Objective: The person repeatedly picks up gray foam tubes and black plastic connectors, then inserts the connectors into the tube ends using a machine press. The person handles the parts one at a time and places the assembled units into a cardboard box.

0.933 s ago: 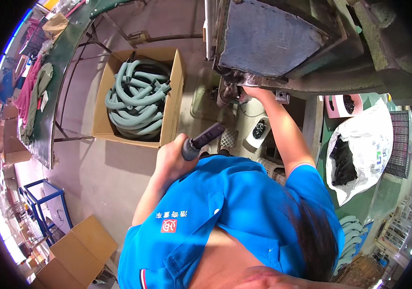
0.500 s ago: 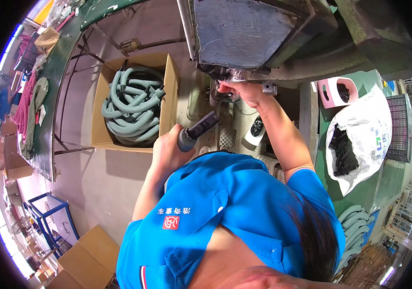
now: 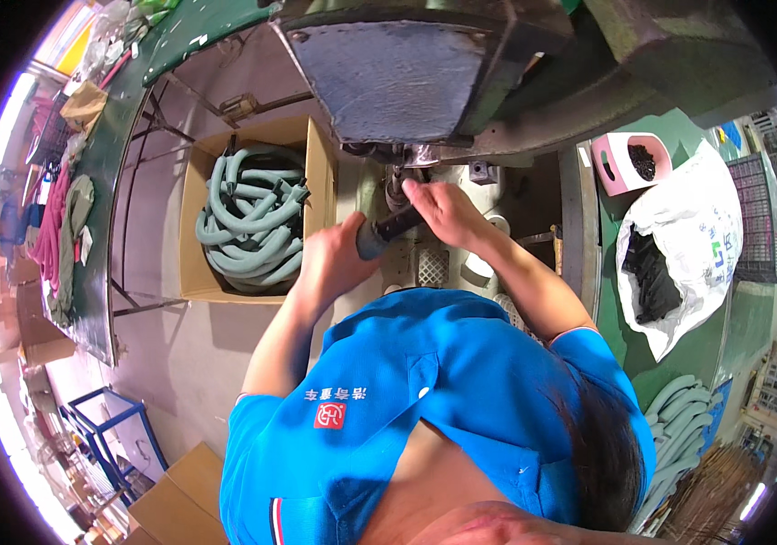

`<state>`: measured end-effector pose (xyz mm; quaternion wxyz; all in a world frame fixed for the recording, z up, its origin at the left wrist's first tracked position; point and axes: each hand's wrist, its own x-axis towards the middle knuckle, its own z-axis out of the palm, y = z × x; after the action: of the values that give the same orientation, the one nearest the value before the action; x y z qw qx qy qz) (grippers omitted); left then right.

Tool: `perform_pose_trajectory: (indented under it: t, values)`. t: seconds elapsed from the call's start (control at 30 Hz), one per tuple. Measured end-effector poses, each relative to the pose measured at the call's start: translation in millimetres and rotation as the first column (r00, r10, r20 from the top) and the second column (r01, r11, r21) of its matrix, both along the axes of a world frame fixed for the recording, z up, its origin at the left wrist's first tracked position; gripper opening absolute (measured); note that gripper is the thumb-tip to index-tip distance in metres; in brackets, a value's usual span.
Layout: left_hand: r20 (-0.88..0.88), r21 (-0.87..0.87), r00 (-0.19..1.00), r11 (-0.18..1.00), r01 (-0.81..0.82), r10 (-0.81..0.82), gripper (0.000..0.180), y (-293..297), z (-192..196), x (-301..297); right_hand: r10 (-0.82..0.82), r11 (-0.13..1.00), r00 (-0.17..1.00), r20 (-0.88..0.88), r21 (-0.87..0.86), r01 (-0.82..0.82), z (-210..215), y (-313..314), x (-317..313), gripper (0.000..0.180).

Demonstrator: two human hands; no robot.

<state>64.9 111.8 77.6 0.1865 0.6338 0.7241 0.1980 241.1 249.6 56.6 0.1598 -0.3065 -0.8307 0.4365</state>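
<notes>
My left hand point(image 3: 327, 261) is closed round a grey foam-covered tube point(image 3: 371, 242), low in front of the machine. A black end piece point(image 3: 398, 222) sticks out of the tube, pointing up and to the right. My right hand point(image 3: 454, 215) is closed at the tip of that black piece, its thumb toward the machine; its fingers partly hide the tip. Just beyond both hands is the lower front of a large machine with a worn blue-grey plate point(image 3: 388, 82) and a shiny metal part point(image 3: 420, 156) under it.
A cardboard box point(image 3: 321, 173) of grey-green foam tubes point(image 3: 257, 218) stands on the left, near a green table point(image 3: 89, 263). To the right, another green table point(image 3: 614, 245) carries a pink bin point(image 3: 605, 165), a white sack point(image 3: 702, 241) of black pieces and more tubes point(image 3: 679, 422).
My right hand has come down from beneath the machine onto the black end piece. My left hand has moved slightly up and right, with the tube. The view has shifted a little.
</notes>
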Motion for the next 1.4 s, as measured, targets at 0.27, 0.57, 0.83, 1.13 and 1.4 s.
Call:
perform_pose_trajectory:
  t: [0.27, 0.57, 0.83, 1.13, 1.4]
  values:
    - [-0.093, 0.125, 0.993, 0.989, 0.079, -0.068, 0.033, 74, 16, -12, -0.093, 0.806, 0.985, -0.143, 0.570, 0.158, -85, 80, -14, 0.013]
    - [0.156, -0.130, 0.972, 0.972, 0.196, -0.175, 0.041, 93, 8, -27, -0.337, 0.935, 0.941, -0.035, -0.134, 0.330, -81, 66, -11, 0.025]
    - [0.086, 0.136, 0.994, 0.989, 0.061, -0.073, 0.051, 36, -47, -61, -0.518, 0.828, 0.843, -0.146, -0.334, 0.451, -69, 53, -20, 0.023]
    - [-0.036, 0.126, 0.997, 0.989, 0.071, -0.067, 0.048, 50, -37, -66, -0.599, 0.730, 0.801, -0.028, -0.430, 0.531, -38, 36, -21, 0.039]
    - [-0.014, 0.041, 0.997, 0.996, 0.080, -0.080, 0.047, 47, -35, -67, -0.630, 0.750, 0.764, -0.142, -0.368, 0.550, -48, 34, -24, 0.036]
